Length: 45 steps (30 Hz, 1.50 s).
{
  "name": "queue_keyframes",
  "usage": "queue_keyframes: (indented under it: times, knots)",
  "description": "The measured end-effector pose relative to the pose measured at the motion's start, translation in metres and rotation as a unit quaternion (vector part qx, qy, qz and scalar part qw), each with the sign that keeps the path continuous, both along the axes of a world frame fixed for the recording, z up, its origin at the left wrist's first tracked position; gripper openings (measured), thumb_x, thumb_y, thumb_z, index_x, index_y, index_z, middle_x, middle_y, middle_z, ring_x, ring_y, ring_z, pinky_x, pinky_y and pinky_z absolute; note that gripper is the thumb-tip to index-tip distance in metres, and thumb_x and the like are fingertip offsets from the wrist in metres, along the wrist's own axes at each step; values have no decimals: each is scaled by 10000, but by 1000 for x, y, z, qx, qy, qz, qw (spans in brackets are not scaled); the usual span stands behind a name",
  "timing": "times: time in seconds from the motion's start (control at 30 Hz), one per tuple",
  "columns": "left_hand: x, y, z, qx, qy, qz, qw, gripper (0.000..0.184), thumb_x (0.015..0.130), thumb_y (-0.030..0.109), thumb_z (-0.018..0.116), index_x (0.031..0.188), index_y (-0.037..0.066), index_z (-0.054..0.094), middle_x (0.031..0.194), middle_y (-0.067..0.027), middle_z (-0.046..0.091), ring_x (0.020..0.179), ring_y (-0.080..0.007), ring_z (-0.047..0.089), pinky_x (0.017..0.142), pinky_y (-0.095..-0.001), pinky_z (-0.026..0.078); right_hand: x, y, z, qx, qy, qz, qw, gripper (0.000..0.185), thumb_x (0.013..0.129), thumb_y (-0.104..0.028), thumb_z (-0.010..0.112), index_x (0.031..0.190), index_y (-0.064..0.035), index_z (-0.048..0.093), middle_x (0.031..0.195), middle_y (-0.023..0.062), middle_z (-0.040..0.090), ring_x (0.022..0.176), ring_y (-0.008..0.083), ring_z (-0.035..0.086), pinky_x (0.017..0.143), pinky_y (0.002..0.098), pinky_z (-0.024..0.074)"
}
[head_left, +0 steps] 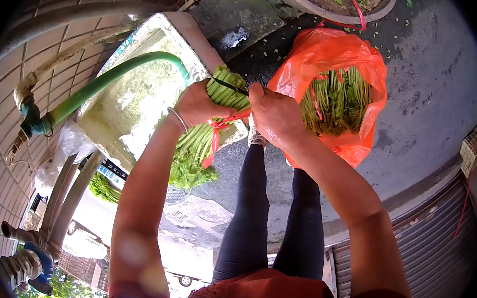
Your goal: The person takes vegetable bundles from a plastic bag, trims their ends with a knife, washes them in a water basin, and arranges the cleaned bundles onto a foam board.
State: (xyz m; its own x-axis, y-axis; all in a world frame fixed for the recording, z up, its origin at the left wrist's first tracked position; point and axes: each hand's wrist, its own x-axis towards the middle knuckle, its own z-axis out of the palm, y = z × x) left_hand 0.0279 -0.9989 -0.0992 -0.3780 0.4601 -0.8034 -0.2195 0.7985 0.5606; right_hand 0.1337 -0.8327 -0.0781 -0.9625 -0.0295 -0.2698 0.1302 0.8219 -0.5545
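Note:
My left hand (200,104) is wrapped round a bundle of green stalks (224,93), whose leafy end hangs down toward the lower left. A red tie (215,138) goes round the bundle's middle. My right hand (274,114) is closed on the handle of a knife, and its dark blade (229,85) lies across the stalks near their upper end. Just right of my right hand, an open orange plastic bag (363,60) holds more upright bundles of green stalks (338,104).
A white basin (110,125) stands at the left with a green hose (115,73) running into it. Pipes (66,202) line the tiled wall. A round planter (317,9) sits at the top right. More greens (102,187) lie below the basin.

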Motion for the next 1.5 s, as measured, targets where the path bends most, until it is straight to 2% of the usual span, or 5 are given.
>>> queue_keyframes:
  times: [0.47, 0.57, 0.87, 1.1, 1.5]
  knots:
    - [-13, -2, 41, 98, -113, 43, 988, 557, 523, 25, 784, 1018, -42, 537, 917, -61, 616, 830, -123, 560, 797, -264, 454, 53, 18, -67, -157, -144, -181, 960, 300, 893, -310, 440, 958, -17, 433, 643, 143, 579, 544, 276, 584, 490, 389, 441]
    - [-8, -3, 46, 133, -162, 92, 974, 588, 512, 17, 784, 1035, -43, 522, 944, -63, 607, 860, -129, 555, 817, -264, 446, 31, 13, -47, -556, -306, -439, 636, 343, 886, -399, 473, 795, -69, 473, 545, -14, 392, 444, 56, 388, 414, 196, 335]
    - [-4, -2, 44, 162, -142, 62, 975, 638, 516, 69, 806, 1079, -7, 515, 968, -59, 608, 887, -136, 557, 859, -271, 425, -17, -17, -33, -629, -310, -473, 533, 310, 859, -312, 496, 767, -37, 605, 559, 15, 469, 412, 94, 398, 392, 267, 307]
    - [9, 4, 27, 123, 0, 23, 992, 634, 491, 202, 802, 1035, -1, 548, 898, -96, 624, 793, -168, 597, 791, -273, 462, -4, -7, -29, -517, -243, -447, 688, 375, 883, -317, 452, 781, 8, 609, 564, 38, 509, 459, 122, 457, 443, 272, 351]
    - [12, 3, 0, 17, 70, 2, 997, 653, 494, 242, 801, 1026, -32, 540, 924, -128, 629, 833, -195, 609, 807, -281, 467, 36, -9, -5, -480, -226, -451, 718, 344, 880, -303, 479, 657, -44, 513, 594, -13, 422, 536, 75, 358, 505, 228, 320]
